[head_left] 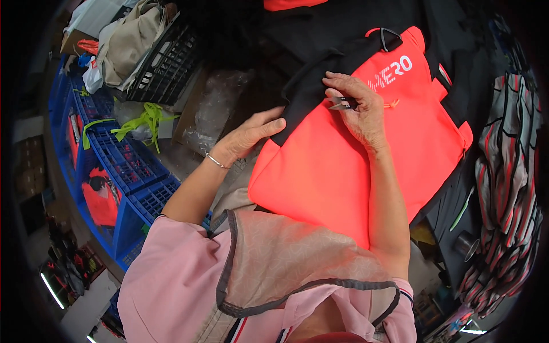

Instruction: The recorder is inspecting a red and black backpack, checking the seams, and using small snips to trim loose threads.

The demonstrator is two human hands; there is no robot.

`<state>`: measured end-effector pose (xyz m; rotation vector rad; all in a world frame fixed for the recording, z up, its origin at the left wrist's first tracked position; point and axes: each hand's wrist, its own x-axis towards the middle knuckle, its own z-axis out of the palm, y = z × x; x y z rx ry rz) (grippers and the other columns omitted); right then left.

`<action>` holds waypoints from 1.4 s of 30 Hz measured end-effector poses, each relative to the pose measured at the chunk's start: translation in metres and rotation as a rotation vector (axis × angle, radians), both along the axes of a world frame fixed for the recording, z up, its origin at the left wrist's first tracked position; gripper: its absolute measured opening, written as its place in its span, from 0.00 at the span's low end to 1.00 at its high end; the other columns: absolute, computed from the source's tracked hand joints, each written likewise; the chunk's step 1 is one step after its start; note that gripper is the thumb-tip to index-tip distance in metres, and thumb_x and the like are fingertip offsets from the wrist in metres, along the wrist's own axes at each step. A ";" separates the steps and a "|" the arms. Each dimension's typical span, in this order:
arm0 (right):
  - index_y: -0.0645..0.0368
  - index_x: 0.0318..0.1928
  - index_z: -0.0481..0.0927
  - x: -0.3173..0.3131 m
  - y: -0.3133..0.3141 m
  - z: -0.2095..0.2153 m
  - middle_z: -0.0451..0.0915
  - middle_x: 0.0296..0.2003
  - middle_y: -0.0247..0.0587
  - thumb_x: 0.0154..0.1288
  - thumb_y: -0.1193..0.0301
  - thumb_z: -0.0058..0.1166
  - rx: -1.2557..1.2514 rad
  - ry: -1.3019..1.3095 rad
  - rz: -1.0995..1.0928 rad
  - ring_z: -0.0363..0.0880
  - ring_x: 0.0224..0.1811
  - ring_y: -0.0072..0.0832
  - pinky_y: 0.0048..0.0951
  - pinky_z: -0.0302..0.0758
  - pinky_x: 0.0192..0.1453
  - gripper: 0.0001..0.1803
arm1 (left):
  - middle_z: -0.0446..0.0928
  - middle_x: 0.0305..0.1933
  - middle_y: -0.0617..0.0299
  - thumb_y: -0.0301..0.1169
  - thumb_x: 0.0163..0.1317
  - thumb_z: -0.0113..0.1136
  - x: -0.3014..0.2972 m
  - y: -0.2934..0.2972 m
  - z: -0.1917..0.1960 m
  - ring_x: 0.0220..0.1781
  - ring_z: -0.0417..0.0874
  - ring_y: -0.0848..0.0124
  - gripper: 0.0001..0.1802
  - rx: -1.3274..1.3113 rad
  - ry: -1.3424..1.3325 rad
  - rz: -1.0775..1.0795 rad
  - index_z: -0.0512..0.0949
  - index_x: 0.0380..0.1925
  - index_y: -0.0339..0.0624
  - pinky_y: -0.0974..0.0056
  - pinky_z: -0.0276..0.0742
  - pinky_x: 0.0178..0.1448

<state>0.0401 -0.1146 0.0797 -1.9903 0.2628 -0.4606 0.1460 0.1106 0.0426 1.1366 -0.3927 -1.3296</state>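
Observation:
A bright orange garment (343, 166) with black sleeve and collar parts lies spread in front of me. My left hand (254, 132) rests on its left edge, thumb and fingers pinching the black fabric (311, 86). My right hand (357, 106) lies on top of the garment near the seam between black and orange, holding small metal thread snips (341, 103) between its fingers. A thin bracelet (216, 162) circles my left wrist.
Blue plastic crates (123, 166) stand at the left, some holding orange garments. A black crate (166, 63) with beige cloth sits at the upper left, next to crumpled clear plastic (214, 108). Striped fabric (509, 188) hangs at the right. Dark garments lie beyond the orange one.

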 end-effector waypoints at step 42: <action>0.61 0.24 0.72 0.006 0.053 0.026 0.68 0.15 0.31 0.60 0.59 0.71 0.030 0.344 -0.326 0.64 0.18 0.21 0.29 0.65 0.24 0.23 | 0.85 0.35 0.45 0.35 0.53 0.74 -0.061 0.033 0.012 0.38 0.88 0.55 0.21 0.317 -0.799 0.267 0.80 0.43 0.33 0.58 0.83 0.45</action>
